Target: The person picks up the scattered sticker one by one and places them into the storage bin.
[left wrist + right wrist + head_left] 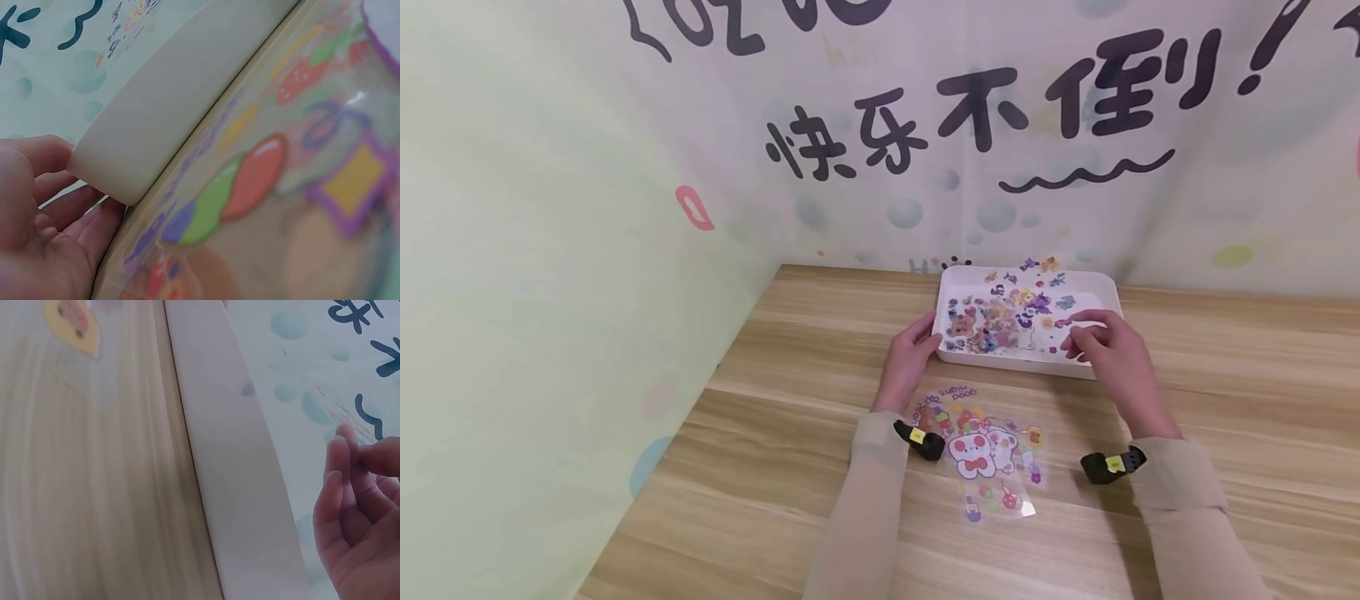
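A white tray (1000,362) with many small stickers (977,329) stands near the back edge of the wooden table. My left hand (913,357) grips its left end, thumb and fingers about the corner, as the left wrist view of the tray wall (150,119) shows. Over the tray's right half, my right hand (1105,342) pinches a clear sticker sheet (1041,302) between thumb and fingertips. That sheet rises above the tray's back rim, its small printed pictures standing out against the wall cloth. In the right wrist view it appears nearly edge-on as thin streaks.
A larger clear sticker sheet (973,454) with white bears and fruit lies on the wooden table (790,433), in front of the tray and between my forearms. Printed cloth (887,167) hangs close behind the table and along its left side.
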`<state>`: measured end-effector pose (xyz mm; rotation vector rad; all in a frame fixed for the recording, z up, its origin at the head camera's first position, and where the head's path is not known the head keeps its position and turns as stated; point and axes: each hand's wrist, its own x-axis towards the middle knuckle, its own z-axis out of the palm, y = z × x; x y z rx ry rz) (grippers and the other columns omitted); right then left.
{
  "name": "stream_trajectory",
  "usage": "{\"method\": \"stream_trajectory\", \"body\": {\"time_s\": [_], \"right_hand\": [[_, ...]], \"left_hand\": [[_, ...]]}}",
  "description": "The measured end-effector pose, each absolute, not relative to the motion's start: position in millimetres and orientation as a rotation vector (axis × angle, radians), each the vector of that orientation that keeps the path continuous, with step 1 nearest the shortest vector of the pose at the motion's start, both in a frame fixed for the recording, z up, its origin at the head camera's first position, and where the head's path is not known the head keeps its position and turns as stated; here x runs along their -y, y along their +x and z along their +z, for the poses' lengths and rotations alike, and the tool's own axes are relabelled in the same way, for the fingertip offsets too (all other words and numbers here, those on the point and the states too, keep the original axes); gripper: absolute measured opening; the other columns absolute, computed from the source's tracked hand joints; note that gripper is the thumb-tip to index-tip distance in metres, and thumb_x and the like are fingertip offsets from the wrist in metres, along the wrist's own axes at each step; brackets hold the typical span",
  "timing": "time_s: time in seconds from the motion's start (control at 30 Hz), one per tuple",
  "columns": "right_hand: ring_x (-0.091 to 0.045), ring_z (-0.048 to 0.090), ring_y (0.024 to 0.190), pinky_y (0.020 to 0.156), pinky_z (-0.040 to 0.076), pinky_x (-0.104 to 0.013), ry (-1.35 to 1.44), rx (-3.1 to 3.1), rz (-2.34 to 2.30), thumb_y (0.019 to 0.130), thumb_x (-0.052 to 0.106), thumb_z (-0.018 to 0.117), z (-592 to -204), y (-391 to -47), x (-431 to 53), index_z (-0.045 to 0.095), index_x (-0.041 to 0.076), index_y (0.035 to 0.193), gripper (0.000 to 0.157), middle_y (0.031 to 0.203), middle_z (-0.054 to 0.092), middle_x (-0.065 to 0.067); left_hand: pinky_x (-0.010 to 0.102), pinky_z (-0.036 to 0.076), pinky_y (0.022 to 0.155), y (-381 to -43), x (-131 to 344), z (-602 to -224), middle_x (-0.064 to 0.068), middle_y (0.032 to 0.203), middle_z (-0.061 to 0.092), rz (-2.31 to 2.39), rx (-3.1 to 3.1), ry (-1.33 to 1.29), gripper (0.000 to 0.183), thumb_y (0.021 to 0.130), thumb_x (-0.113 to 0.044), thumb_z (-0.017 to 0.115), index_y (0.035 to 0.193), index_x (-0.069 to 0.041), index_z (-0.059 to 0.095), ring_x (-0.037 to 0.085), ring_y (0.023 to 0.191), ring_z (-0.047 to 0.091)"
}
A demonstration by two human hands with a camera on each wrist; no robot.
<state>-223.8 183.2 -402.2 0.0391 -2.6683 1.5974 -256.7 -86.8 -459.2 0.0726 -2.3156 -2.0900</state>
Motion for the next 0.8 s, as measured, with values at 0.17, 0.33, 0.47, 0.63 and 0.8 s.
{"method": "stream_trajectory", "body": {"time_s": [0.17, 0.33, 0.47, 0.63, 0.8], "right_hand": [[-0.022, 0.055, 0.084, 0.073, 0.049, -0.03, 0.02, 2.668, 1.602, 0.091, 0.044, 0.04, -401.4, -225.2, -180.1, 0.043, 0.013, 0.12, 0.042, 0.095, 0.062, -0.011], [-0.022, 0.055, 0.084, 0.073, 0.048, -0.033, -0.011, 2.648, 1.64, 0.091, 0.042, 0.042, -401.4, -227.1, -177.1, 0.044, 0.012, 0.12, 0.042, 0.096, 0.062, -0.013], [-0.021, 0.056, 0.083, 0.07, 0.049, -0.03, -0.022, 2.642, 1.633, 0.092, 0.041, 0.042, -401.7, -229.3, -173.9, 0.044, 0.012, 0.121, 0.041, 0.094, 0.063, -0.01], [-0.025, 0.057, 0.087, 0.075, 0.049, -0.034, -0.026, 2.657, 1.648, 0.092, 0.042, 0.041, -400.9, -231.2, -170.2, 0.043, 0.012, 0.121, 0.041, 0.095, 0.062, -0.01], [-0.027, 0.057, 0.088, 0.075, 0.049, -0.033, -0.029, 2.66, 1.657, 0.091, 0.043, 0.041, -401.0, -232.7, -168.1, 0.042, 0.01, 0.121, 0.044, 0.097, 0.062, -0.013]], "left_hand": [[0.019, 0.041, 0.091, -255.0, 86.0, -457.0, -0.009, 0.13, 0.046, -2.076, 2.334, 0.087, 0.044, 0.089, -0.02, 0.055, 0.131, -0.021, 0.045, 0.004, 0.115, 0.044], [0.02, 0.041, 0.091, -253.7, 85.6, -456.2, -0.01, 0.13, 0.046, -2.077, 2.338, 0.101, 0.044, 0.089, -0.021, 0.054, 0.131, -0.023, 0.045, 0.005, 0.115, 0.045], [0.02, 0.041, 0.091, -253.2, 86.2, -456.1, -0.011, 0.13, 0.046, -2.078, 2.341, 0.103, 0.043, 0.089, -0.021, 0.054, 0.131, -0.023, 0.044, 0.005, 0.116, 0.044], [0.021, 0.041, 0.092, -252.7, 86.1, -454.9, -0.011, 0.13, 0.045, -2.069, 2.349, 0.103, 0.043, 0.089, -0.021, 0.054, 0.132, -0.023, 0.044, 0.007, 0.116, 0.044], [0.021, 0.041, 0.092, -252.8, 86.2, -455.3, -0.01, 0.13, 0.046, -2.063, 2.352, 0.1, 0.043, 0.089, -0.021, 0.054, 0.131, -0.023, 0.045, 0.008, 0.117, 0.044]]}}
